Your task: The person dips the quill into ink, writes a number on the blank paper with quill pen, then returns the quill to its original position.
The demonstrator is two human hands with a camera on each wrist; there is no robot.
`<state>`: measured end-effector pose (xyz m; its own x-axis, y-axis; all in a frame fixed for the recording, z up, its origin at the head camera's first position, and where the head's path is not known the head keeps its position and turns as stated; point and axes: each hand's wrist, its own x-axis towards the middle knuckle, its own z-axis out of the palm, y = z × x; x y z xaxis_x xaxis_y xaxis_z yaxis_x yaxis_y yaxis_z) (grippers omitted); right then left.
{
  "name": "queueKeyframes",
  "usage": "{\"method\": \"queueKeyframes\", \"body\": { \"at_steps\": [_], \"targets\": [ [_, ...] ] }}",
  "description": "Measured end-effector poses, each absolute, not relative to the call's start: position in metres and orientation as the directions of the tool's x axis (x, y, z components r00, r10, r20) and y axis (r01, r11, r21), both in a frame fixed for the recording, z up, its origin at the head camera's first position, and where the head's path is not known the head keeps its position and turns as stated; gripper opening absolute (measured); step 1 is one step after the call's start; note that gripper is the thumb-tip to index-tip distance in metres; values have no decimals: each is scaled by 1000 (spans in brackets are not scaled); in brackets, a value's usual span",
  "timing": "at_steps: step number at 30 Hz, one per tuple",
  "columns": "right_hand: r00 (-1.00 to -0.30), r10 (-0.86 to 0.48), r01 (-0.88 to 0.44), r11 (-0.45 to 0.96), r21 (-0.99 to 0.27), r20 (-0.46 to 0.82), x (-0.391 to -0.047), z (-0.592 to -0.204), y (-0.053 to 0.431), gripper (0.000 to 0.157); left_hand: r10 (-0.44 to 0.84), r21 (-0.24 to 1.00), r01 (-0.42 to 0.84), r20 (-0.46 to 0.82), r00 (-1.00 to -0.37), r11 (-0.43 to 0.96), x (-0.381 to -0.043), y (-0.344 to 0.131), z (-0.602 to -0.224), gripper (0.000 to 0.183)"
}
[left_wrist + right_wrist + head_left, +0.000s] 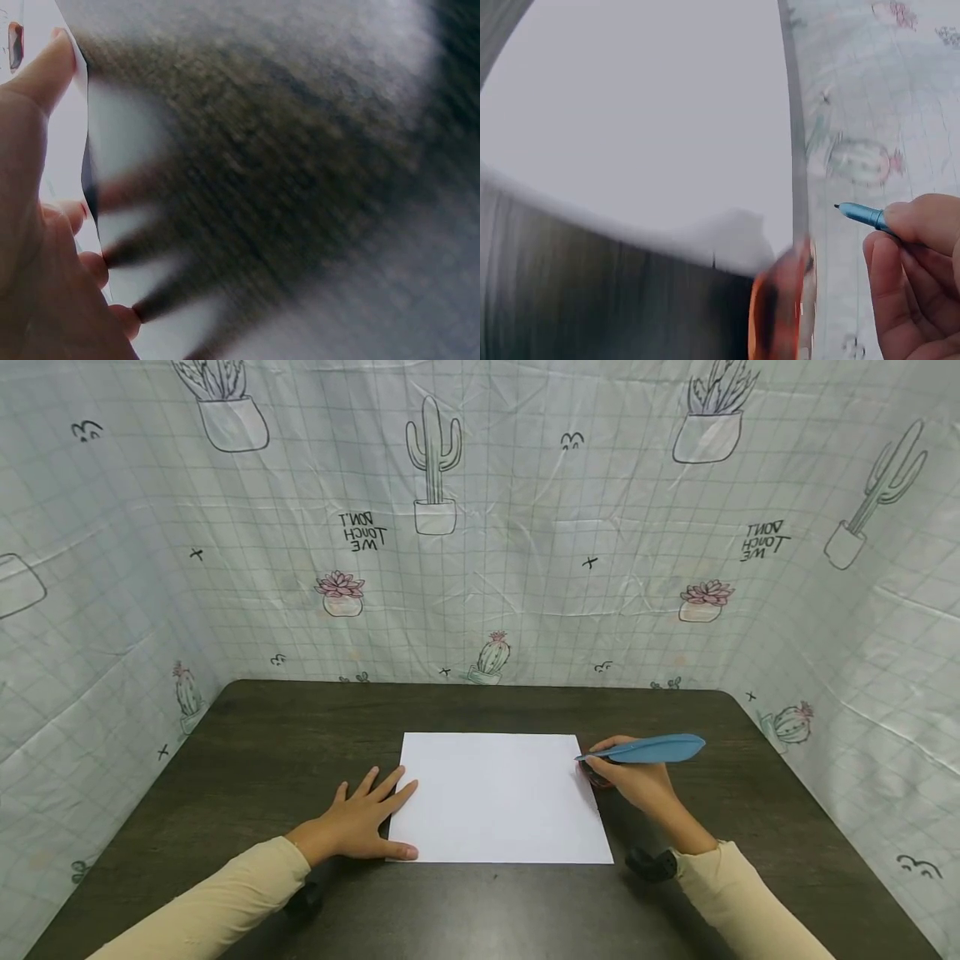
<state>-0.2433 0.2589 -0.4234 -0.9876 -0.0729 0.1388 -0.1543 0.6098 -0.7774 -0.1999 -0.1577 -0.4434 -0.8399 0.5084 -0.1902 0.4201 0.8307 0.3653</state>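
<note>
A blank white sheet of paper [495,797] lies on the dark table. My left hand [363,821] rests with spread fingers over the sheet's left edge, the thumb near its lower left corner. At the right edge, my right hand [641,781] pinches a blue feather pen [667,749] between thumb and fingers. Its plume points right, and the right wrist view shows the blue barrel [861,214] with a dark tip above the surface. Beneath that hand sits a small dark object with a reddish-orange rim [780,307], partly hidden in the head view; its kind is unclear.
The dark wooden table [315,727] extends around the sheet. A white cloth [510,593] printed with cacti and grid lines encloses the back and sides. Black wrist devices [651,865] sit under both cream sleeves [738,902].
</note>
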Motion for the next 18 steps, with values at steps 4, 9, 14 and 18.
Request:
{"method": "queueKeyframes", "body": {
  "at_steps": [4, 9, 14, 18],
  "targets": [
    [-991, -68, -131, 575, -808, 112, -246, -425, 239, 21, 507, 368, 418, -190, -841, 831, -199, -158, -442, 99],
    [-987, -91, -162, 589, -791, 134, -250, -428, 216, 15, 508, 367, 419, -189, -841, 830, -200, -158, -442, 99],
    [-985, -108, -175, 552, -815, 138, -255, -432, 197, 12, 511, 370, 422, -188, -838, 828, -200, -158, -442, 98],
    [-989, -97, -150, 557, -817, 116, -259, -434, 185, 11, 508, 370, 418, -193, -839, 830, -200, -158, -442, 99]
  ]
}}
